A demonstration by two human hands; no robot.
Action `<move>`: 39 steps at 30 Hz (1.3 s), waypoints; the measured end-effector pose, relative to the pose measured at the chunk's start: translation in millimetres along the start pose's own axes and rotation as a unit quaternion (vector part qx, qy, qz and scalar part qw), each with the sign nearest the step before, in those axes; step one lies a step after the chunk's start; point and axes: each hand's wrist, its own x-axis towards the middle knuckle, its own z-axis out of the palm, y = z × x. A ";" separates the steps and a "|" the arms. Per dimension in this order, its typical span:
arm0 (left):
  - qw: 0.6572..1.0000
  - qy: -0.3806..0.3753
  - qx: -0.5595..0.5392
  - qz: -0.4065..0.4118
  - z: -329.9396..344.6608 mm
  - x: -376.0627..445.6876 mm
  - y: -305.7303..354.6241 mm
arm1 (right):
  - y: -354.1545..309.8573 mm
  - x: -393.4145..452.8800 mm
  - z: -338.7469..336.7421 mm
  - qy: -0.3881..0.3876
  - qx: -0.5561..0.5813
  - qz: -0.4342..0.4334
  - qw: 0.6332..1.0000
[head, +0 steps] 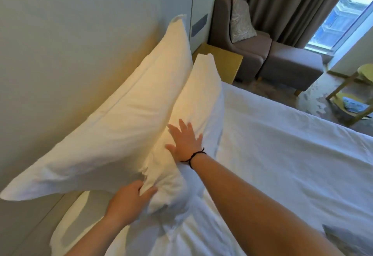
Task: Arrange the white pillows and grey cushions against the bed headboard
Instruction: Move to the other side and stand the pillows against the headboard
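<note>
Currently my right hand [184, 141] lies flat and spread on the front white pillow [193, 118], propping it against the rear pillow [121, 118] at the headboard [60, 34]; my left hand [131, 201] pinches its lower corner for alignment.

No text, label, brand, number or sign can be read anywhere in the view. Something printed lies on the low yellow shelf [352, 105], far right of the right hand [186, 139], but it is too small and blurred for any lettering to be made out.
</note>
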 end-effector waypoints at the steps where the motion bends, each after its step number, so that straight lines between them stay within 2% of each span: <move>1: 0.999 -0.029 0.021 -0.006 4.8 1.6 -4.5 | -9.9 -7.8 24.2 -0.012 0.017 0.022 1.000; 3: 0.999 -0.043 0.004 0.010 10.0 1.9 -1.3 | -17.5 -26.3 54.8 0.001 0.069 0.067 0.995; 5: 0.996 -0.059 -0.067 0.028 15.6 0.5 7.4 | -12.4 -40.5 57.9 0.034 0.156 0.095 0.983; 8: 0.978 -0.085 -0.190 0.014 22.3 2.7 27.1 | 5.7 -57.9 41.0 0.076 0.273 0.130 0.950; 11: 0.960 -0.092 -0.265 -0.019 23.6 6.4 44.4 | 21.1 -75.3 36.6 0.094 0.347 0.212 0.909; 15: 0.984 -0.028 -0.173 0.007 12.5 12.4 52.0 | 21.6 -97.8 49.9 0.030 0.384 0.321 0.865; 18: 0.992 0.011 -0.112 0.062 -7.4 17.5 44.7 | 9.6 -105.0 53.0 0.034 0.373 0.382 0.845; 21: 0.994 -0.021 -0.055 0.096 -26.9 24.6 33.0 | -5.5 -103.4 48.3 0.040 0.377 0.389 0.840; 25: 0.990 -0.094 -0.037 0.096 -41.4 28.6 17.6 | -22.9 -94.6 43.4 0.028 0.366 0.386 0.846; 26: 0.991 -0.081 -0.035 0.100 -41.5 27.4 13.6 | -26.1 -92.6 43.4 0.027 0.353 0.391 0.849; 30: 0.987 0.071 -0.061 0.131 -36.5 19.3 7.1 | -38.3 -88.4 46.7 0.012 0.300 0.388 0.872; 34: 0.985 0.115 -0.076 0.104 -28.9 19.4 0.5 | -46.2 -82.7 58.2 -0.006 0.269 0.356 0.895; 36: 0.991 0.079 -0.072 0.077 -24.2 20.8 -2.4 | -45.4 -79.8 60.8 -0.004 0.282 0.353 0.892; 39: 0.987 -0.068 -0.100 0.103 -9.0 17.5 3.7 | -40.7 -78.2 59.6 0.008 0.335 0.351 0.875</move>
